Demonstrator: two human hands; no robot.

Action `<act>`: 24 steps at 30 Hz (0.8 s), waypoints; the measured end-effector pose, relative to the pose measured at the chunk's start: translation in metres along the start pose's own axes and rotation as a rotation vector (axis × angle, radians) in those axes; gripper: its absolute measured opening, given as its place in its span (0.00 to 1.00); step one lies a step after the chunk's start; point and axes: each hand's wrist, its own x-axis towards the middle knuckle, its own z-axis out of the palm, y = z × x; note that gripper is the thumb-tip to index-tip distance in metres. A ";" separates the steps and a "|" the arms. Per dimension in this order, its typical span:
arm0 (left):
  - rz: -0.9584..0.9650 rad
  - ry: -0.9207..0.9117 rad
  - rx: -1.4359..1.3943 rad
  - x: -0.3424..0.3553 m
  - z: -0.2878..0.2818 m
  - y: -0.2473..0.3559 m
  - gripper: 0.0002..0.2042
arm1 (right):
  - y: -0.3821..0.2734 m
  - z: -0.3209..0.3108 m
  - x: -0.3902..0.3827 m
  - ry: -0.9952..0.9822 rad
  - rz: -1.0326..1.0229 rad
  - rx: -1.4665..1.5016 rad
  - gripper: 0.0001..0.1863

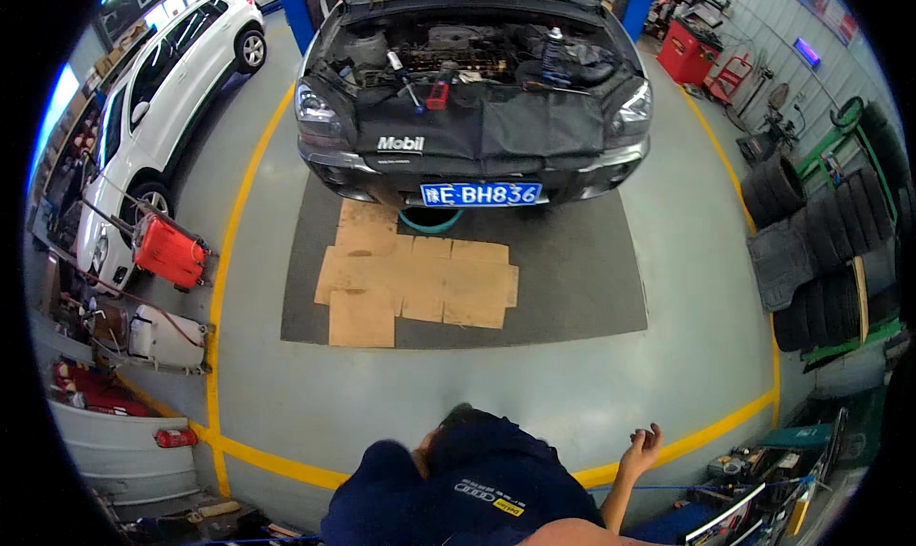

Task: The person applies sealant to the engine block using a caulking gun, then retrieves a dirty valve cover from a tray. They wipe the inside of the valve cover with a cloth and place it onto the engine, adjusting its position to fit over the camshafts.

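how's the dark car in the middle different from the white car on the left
The dark car faces the camera with its hood raised, the engine bay exposed and a dark cover draped over its front; the white car shows its side, with no cover. Flattened cardboard lies in front of the dark car; red equipment stands by the white one. Both are parked on the grey floor.

1. Yellow floor line (706,430): painted stripe on grey concrete, flat and unbroken, at 5 o'clock, slanting up toward 4 o'clock.
2. Tool cart (763,470): at 5 o'clock, just below the line, its top cluttered with small tools too small to identify.
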 end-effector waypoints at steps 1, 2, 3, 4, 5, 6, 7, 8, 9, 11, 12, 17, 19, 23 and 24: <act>-0.011 0.006 -0.050 0.001 -0.010 0.008 0.21 | -0.013 0.036 0.008 -0.095 0.012 -0.039 0.17; -0.023 0.003 -0.079 0.001 -0.018 0.016 0.21 | -0.030 0.073 0.016 -0.181 0.030 -0.080 0.17; -0.037 0.001 -0.118 0.002 -0.023 0.022 0.20 | -0.045 0.112 0.027 -0.273 0.043 -0.121 0.17; -0.050 -0.004 -0.139 0.005 -0.030 0.034 0.20 | -0.054 0.145 0.040 -0.350 0.040 -0.136 0.17; -0.066 -0.006 -0.153 0.008 -0.037 0.046 0.20 | -0.061 0.178 0.055 -0.428 0.037 -0.151 0.17; -0.075 -0.003 -0.184 0.012 -0.041 0.056 0.20 | -0.069 0.212 0.074 -0.520 0.020 -0.167 0.18; -0.088 0.011 -0.208 0.015 -0.046 0.069 0.20 | -0.070 0.244 0.096 -0.574 0.021 -0.162 0.18; -0.103 0.027 -0.236 0.017 -0.054 0.080 0.20 | -0.069 0.279 0.118 -0.629 0.023 -0.158 0.18; -0.091 0.030 -0.214 0.030 -0.067 0.106 0.20 | -0.068 0.305 0.145 -0.636 0.017 -0.145 0.18; -0.094 0.083 -0.274 0.039 -0.084 0.137 0.19 | -0.070 0.395 0.190 -0.698 -0.009 -0.079 0.16; -0.099 0.120 -0.301 0.043 -0.096 0.151 0.19 | -0.070 0.446 0.207 -0.739 -0.079 -0.075 0.15; -0.119 0.331 -0.465 0.036 -0.182 0.216 0.19 | -0.134 0.693 0.257 -0.906 -0.305 -0.021 0.14; -0.100 0.402 -0.579 0.040 -0.217 0.241 0.18 | -0.191 0.772 0.268 -0.928 -0.181 0.149 0.13; 0.136 0.547 -0.901 0.053 -0.295 0.322 0.18 | -0.285 0.914 0.294 -0.890 -0.266 0.257 0.14; 0.179 0.559 -0.887 0.057 -0.319 0.348 0.19 | -0.306 0.936 0.292 -0.906 -0.244 0.299 0.14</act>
